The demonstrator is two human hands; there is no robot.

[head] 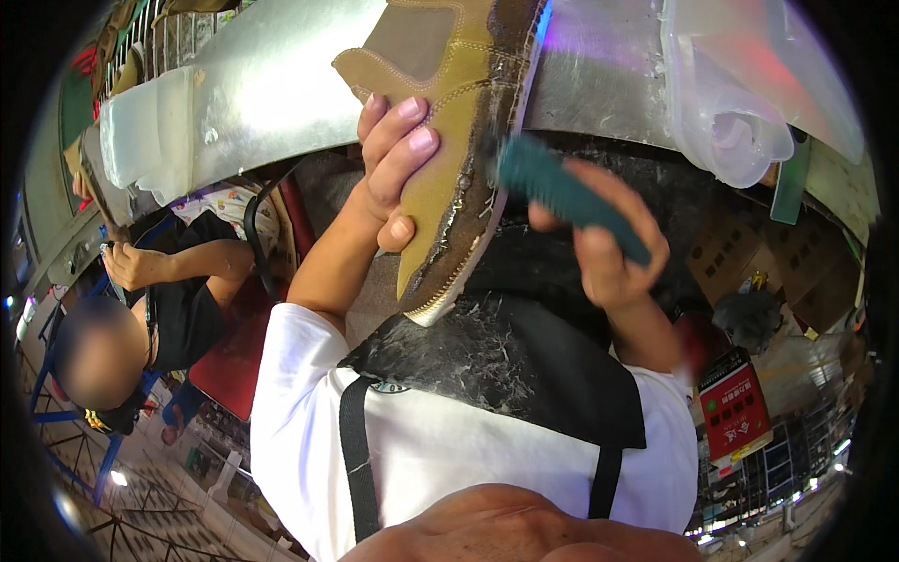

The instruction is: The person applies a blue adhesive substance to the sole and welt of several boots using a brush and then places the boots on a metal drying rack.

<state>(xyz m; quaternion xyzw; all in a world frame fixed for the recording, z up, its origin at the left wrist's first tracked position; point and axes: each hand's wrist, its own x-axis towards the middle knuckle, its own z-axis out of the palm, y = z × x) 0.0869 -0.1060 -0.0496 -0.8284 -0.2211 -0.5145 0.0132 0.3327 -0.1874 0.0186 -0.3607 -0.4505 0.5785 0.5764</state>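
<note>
My left hand (400, 161) grips a tan suede shoe (439, 193) from its left side, fingers over the upper and thumb lower down. The shoe is tilted with its toe end towards me. Along its lower edge runs a dark, shiny, wet-looking band, with stitching and a pale rim at the toe. My right hand (618, 253) is closed round a green handle (576, 200), apparently of a brush, blurred by motion. The handle's far end meets the dark band at the shoe's side; the working tip is too blurred to make out.
Beyond the shoe runs a metal bench top (281, 91). Clear plastic sheeting (730, 105) hangs over its right edge, and more plastic (147, 133) over the left. A co-worker (204, 281) sits at left. A red box (734, 414) with writing stands low at right.
</note>
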